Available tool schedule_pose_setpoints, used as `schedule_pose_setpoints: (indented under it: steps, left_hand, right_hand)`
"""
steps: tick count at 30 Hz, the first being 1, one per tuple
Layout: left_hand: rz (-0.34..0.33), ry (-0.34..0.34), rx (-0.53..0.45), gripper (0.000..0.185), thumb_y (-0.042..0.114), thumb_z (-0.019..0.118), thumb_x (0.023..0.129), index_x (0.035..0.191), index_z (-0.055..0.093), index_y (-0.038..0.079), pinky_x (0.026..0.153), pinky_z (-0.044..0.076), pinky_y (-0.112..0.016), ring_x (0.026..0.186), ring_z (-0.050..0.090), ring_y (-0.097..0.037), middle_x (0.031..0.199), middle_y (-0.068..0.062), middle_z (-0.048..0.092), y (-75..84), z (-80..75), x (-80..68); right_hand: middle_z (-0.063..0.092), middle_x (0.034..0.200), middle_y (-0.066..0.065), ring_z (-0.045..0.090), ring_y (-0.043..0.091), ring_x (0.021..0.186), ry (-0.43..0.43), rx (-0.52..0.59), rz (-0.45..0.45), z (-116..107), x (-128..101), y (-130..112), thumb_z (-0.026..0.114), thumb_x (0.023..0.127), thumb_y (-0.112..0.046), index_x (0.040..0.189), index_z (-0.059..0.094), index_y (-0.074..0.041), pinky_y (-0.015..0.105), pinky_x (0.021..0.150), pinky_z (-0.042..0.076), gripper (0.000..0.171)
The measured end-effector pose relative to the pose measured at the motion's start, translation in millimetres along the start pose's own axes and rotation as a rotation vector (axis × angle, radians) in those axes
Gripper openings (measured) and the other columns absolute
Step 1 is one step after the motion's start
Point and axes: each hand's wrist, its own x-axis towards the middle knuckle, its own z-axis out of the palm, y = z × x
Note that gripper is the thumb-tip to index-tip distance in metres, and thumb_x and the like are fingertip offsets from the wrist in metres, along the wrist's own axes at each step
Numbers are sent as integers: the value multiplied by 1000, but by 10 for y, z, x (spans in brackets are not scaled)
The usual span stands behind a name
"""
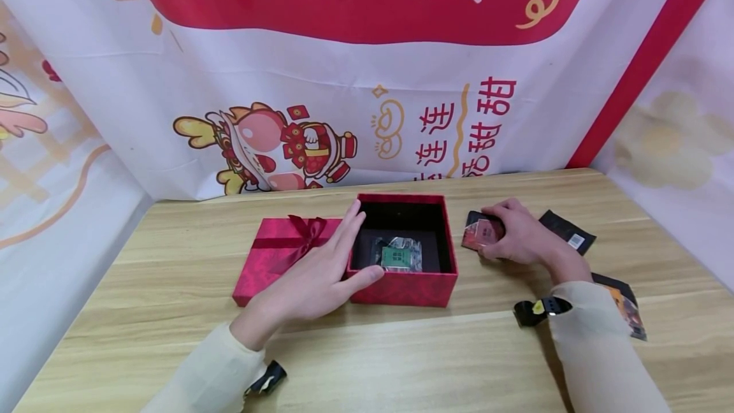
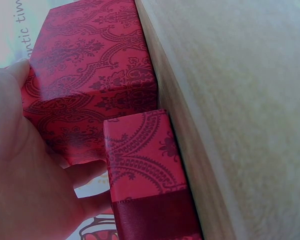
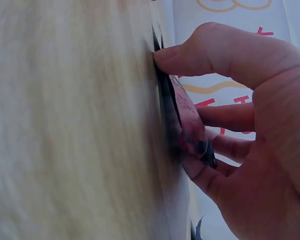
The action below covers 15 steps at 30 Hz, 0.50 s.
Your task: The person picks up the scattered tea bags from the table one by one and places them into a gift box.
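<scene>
head view shows your left hand [image 1: 321, 273] flat, steadying the open red gift box [image 1: 404, 285], so lift cleanly the red sachet [image 1: 483, 233] your right hand [image 1: 516, 234] pinches on the table [image 1: 401, 349].

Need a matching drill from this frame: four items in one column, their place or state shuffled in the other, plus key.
Items
1. green packet
2. lid with bow
3. left hand
4. right hand

Place or state
A. lying on the table left of the open box
B. gripping a red packet on the table
C. inside the open box
D. fingers straight against the box's left wall

Pairs: 1-C, 2-A, 3-D, 4-B
</scene>
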Motion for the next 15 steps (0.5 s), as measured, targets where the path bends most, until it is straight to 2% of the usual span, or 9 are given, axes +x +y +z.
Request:
schedule_pose_setpoints:
  steps: [8, 12, 15]
  left_hand:
    - [-1, 1, 1, 96, 80, 47, 98, 169, -5, 43, 113, 52, -54, 160, 36, -23, 175, 28, -16, 3, -1, 1]
    - [-3, -1, 0, 96, 81, 47, 97, 169, -5, 43, 113, 52, -54, 160, 36, -23, 175, 28, -16, 1, -1, 2]
    - [-2, -2, -1, 96, 81, 46, 97, 169, -5, 43, 112, 53, -54, 159, 37, -23, 175, 28, -16, 0, -1, 2]
  right_hand:
    - [31, 159, 31, 40, 46, 133, -38, 18, 56, -30, -11, 13, 90, 81, -49, 163, 37, 0, 72, 114, 39, 110]
    - [37, 152, 30, 45, 44, 126, -50, 8, 57, -47, -11, 21, 90, 81, -49, 161, 41, 1, 69, 110, 44, 107]
    - [41, 147, 29, 49, 41, 121, -53, -15, 49, -51, -9, 17, 89, 82, -43, 158, 45, 2, 65, 107, 47, 99]
